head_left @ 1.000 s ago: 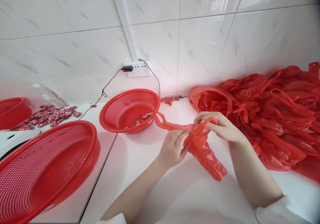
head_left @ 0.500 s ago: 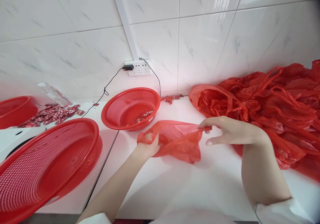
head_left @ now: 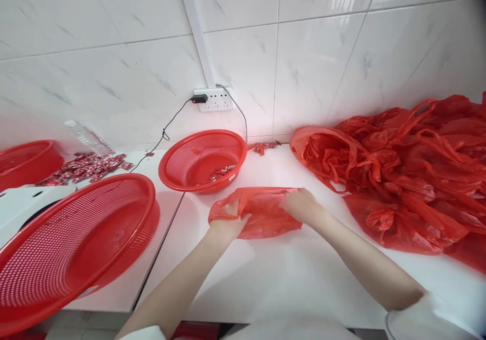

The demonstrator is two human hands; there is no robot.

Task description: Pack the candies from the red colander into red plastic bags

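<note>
A thin red plastic bag is stretched between my hands just above the white table. My left hand is closed on its left end, the thumb lying over the film and the fingers partly covered by it. At the bag's right end, my right hand grips the upper edge, its fingertips hidden in the red film. Behind the bag stands a small red mesh basket with a few small wrapped packets in the bottom.
A heap of red plastic bags covers the right side. On the left are a large red basket, a pile of red packets, a clear bottle and another red basket. A power strip with cables is on the tiled wall.
My right hand has gone from loosely spread beside the bag to holding its right end, moving left. The bag is now pulled wider and flatter; my left hand keeps its hold.
</note>
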